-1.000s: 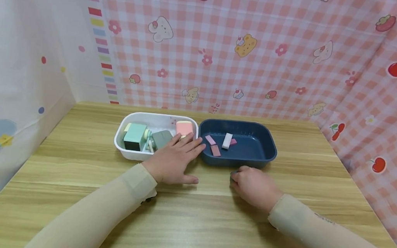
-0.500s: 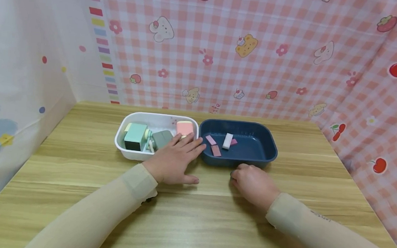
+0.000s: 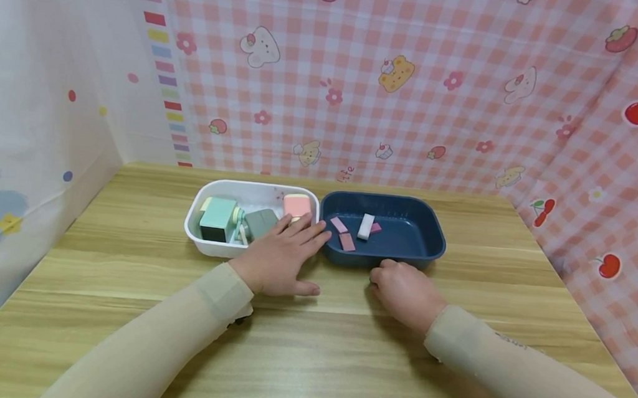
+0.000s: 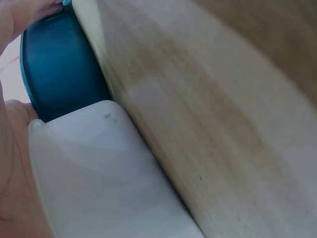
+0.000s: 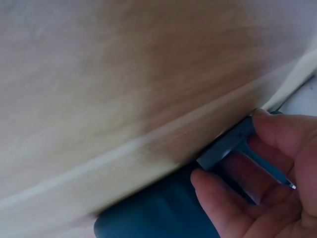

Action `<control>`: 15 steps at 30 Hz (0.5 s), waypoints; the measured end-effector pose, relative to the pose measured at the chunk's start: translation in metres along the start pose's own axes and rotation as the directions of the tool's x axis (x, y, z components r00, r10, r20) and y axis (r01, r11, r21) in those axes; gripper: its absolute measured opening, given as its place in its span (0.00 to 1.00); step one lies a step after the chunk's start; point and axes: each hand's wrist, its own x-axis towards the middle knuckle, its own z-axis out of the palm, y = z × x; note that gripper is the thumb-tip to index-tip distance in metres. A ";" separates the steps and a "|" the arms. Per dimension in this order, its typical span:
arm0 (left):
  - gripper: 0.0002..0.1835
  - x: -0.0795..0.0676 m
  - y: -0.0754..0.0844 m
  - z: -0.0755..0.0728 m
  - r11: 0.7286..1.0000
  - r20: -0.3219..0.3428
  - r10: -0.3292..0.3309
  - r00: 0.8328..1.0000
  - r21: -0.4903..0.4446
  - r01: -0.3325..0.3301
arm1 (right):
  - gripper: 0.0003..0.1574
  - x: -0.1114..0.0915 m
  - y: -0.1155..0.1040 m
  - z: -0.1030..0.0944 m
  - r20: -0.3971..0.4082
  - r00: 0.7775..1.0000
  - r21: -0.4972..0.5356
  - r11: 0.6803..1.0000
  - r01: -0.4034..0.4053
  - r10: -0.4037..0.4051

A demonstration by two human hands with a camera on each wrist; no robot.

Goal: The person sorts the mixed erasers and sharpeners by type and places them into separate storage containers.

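Note:
My right hand [image 3: 408, 296] is low over the table, just in front of the dark blue bin [image 3: 406, 234]. In the right wrist view its thumb and fingers pinch a small grey-blue rectangular block [image 5: 225, 148], close against the bin's wall; the head view mostly hides it. Fingers spread, my left hand [image 3: 277, 259] lies across the front right of the white bin [image 3: 208, 249], its fingertips reaching the rims where the bins meet. Inside the blue bin are a white block [image 3: 365, 226] and several small pink pieces [image 3: 346, 242].
The white bin holds a mint crank pencil sharpener [image 3: 219, 213], a grey-green item [image 3: 261, 221] and a pink item [image 3: 297, 205], partly covered by my left hand. Both bins stand side by side on the wooden table [image 3: 306, 360]. A patterned cloth [image 3: 327, 99] hangs behind.
My right hand has shifted slightly forward and left, closer to the blue bin's front wall, still pinching the block. The left hand and the bins' contents have stayed put.

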 end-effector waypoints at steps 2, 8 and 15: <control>0.57 0.000 0.000 0.000 1.000 0.000 0.000 1.000 0.000 0.000 | 0.02 0.000 -0.001 0.000 0.014 1.000 0.015 1.000 -0.003 0.003; 0.57 0.000 0.001 -0.001 1.000 -0.003 0.003 1.000 -0.001 -0.003 | 0.02 -0.002 -0.004 -0.002 0.091 0.996 0.110 0.994 0.015 -0.025; 0.57 0.000 0.001 -0.001 1.000 -0.001 0.002 1.000 -0.007 -0.002 | 0.09 -0.005 0.000 -0.002 0.050 0.991 0.144 0.983 0.114 -0.122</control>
